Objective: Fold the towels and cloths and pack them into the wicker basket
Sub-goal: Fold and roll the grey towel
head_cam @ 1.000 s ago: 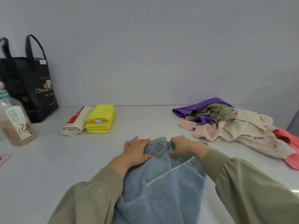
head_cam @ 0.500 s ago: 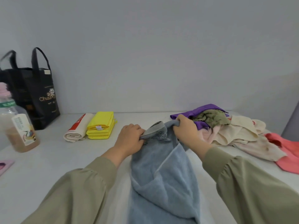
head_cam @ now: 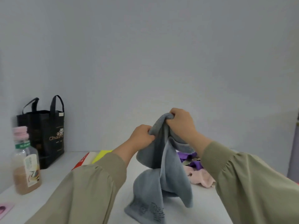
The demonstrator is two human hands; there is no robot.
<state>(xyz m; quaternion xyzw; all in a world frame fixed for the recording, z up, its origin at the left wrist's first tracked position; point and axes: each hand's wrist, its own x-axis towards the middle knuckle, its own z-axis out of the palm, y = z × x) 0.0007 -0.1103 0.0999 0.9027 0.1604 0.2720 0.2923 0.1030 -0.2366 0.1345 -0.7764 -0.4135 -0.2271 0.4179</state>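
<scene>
The white table (head_cam: 53, 178) carried everything; the wicker basket was nowhere in view. Over its near middle hung the blue-grey towel (head_cam: 169, 175), held up by its top edge with the lower end down by the surface, probably so its own weight would pull it straight for folding. The unfolded pile (head_cam: 199, 173) lay to the right, likely kept apart from the folded yellow cloth (head_cam: 102, 155) at the far left. The right hand (head_cam: 181, 125) gripped the towel's edge; the left hand (head_cam: 142, 136) pinched it just beside and lower.
</scene>
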